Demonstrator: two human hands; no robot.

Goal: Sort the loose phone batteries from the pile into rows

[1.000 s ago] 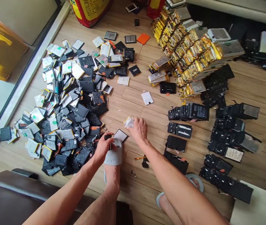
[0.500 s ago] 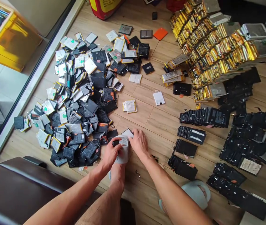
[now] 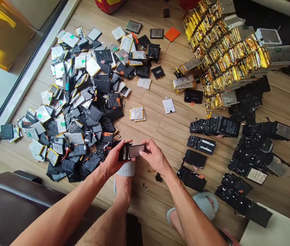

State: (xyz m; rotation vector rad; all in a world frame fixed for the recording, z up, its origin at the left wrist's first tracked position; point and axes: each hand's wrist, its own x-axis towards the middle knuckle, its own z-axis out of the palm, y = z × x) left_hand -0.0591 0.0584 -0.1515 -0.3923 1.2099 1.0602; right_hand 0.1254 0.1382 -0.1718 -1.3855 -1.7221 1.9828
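Note:
My left hand [image 3: 114, 157] is closed around black phone batteries [image 3: 123, 152], seen edge-on in part; how many I cannot tell. My right hand [image 3: 155, 154] pinches the right end of a flat battery with a grey face and black border [image 3: 136, 151]. Its left end meets the batteries in my left hand. Both hands are above my slippered foot [image 3: 125, 169]. Left of them spreads a large heap of loose phone batteries [image 3: 93, 112], black and silver-white.
Gold-edged batteries stand in long rows [image 3: 232, 54] at the upper right. Stacks of black batteries [image 3: 214, 126] line the right side. A white-faced battery [image 3: 169, 105] and a small white pair [image 3: 137, 113] lie mid-floor. A brown leather seat [image 3: 19, 208] is at lower left.
My right hand has picked up the flat battery from beside the slipper and brought it against those in my left hand. The whole view has shifted slightly.

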